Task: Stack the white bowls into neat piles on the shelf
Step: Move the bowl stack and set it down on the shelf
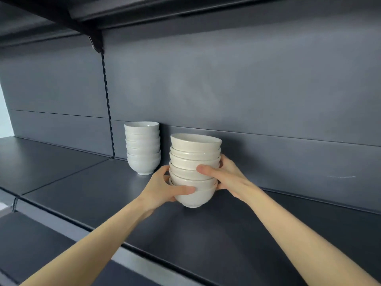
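**Near pile of bowls (194, 162) held from two sides**

I see the left hand (162, 188) gripping this pile at its bottom bowl, from 9 o'clock, with the thumb across the front. The right hand (228, 178) grips it from 3 o'clock, thumb on the middle bowls. The top bowl sits tilted. I cannot tell if the pile touches the shelf (82, 182). A second pile (142, 147) stands at 10 o'clock from it, against the back panel (247, 89).

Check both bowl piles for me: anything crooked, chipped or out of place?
The top bowl of the front pile, gripped by the left hand and right hand, sits tilted, its rim not level with the bowls below. The rear pile looks straight. No chips visible. A pale scratch marks the back wall at right.
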Demonstrator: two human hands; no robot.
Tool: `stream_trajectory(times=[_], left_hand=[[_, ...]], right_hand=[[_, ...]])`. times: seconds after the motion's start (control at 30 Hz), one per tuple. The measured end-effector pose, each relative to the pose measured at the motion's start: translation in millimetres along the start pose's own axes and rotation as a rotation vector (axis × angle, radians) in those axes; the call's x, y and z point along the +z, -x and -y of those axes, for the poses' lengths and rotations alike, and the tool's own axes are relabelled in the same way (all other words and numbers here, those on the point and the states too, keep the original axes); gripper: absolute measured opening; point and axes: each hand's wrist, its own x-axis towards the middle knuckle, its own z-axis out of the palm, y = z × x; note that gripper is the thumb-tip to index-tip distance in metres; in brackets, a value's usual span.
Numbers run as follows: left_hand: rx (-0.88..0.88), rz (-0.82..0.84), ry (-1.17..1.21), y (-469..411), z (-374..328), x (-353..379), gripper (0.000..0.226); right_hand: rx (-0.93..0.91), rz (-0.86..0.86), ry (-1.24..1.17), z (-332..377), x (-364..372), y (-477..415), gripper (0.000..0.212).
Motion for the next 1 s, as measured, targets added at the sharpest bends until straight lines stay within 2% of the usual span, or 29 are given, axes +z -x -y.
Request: stream_trajectory(times=[0.27,0.43,0.57,0.63,0.7,0.9,1.0], left_hand=[[0.017,0.162,0.007,-63.1,38.8,-61.0,0.075],[0.074,0.250,0.012,-92.5,48.4,-86.1,0.061],[0.097,0.304,0.021,-112.3,59.4,-97.4,0.071],[0.120,0.328,0.012,-120.0,63.6,-99.1,0.067],[0.148,0.330,0.011,-123.4,65.6,-98.6,0.061],[0.191,0.253,0.038,-126.1,70.9,-95.2,0.063],[0.169,0.184,0.037,-131.6,77.3,-94.7,0.068]], right_hand=[[0.033,-0.150,0.013,-19.8,48.4,-52.1,0.072],[0.046,-0.245,0.026,-24.4,70.5,-74.5,0.073],[0.043,-0.318,0.048,-25.6,82.3,-83.3,0.074],[0.045,-0.344,0.052,-26.0,85.4,-86.8,0.075],[0.055,-0.366,0.065,-26.4,87.2,-89.7,0.076],[0.074,-0.433,0.048,-31.3,89.1,-101.5,0.083],[0.086,-0.486,0.113,-33.5,91.8,-108.6,0.104]])
